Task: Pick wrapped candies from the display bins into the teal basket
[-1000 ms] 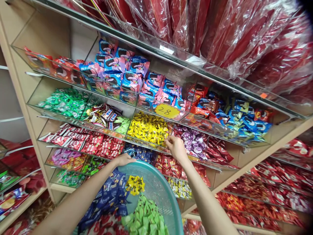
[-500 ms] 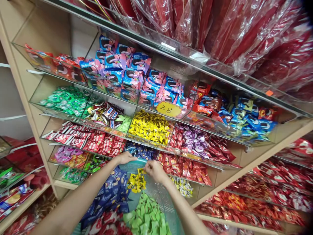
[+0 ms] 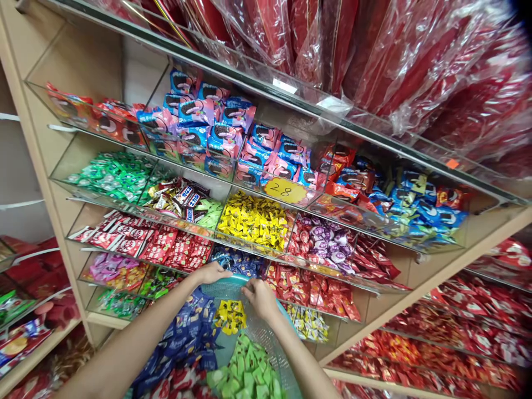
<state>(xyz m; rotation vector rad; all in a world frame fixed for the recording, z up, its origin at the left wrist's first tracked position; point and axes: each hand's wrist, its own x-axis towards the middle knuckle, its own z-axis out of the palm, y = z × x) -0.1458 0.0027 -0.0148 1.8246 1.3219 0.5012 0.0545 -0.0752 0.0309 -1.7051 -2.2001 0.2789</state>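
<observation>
A teal mesh basket (image 3: 286, 317) is tilted towards me below the shelves, and both hands are at its far rim. My left hand (image 3: 213, 272) is closed over the rim on the left. Close beside it on the right, my right hand (image 3: 258, 296) has its fingers curled in at the rim; the fingertips are partly hidden. Inside the basket lie dark blue wrapped candies (image 3: 189, 327) at the left and a small cluster of yellow wrapped candies (image 3: 231, 316) just below my hands. Light green wrapped candies (image 3: 247, 368) and red wrapped ones (image 3: 178, 383) fill the near part.
Clear-fronted shelves hold yellow candies (image 3: 255, 221), purple candies (image 3: 328, 241), green candies (image 3: 116, 174) and blue-pink cookie packs (image 3: 199, 119). A yellow "28" price tag (image 3: 286, 190) hangs on one front. Plastic-wrapped red items (image 3: 324, 39) stand above. More red packets (image 3: 453, 310) fill shelves at right.
The basket and both hands sit slightly lower in view. Both hands keep their places at the rim, and the yellow candies inside lie a little lower in the picture.
</observation>
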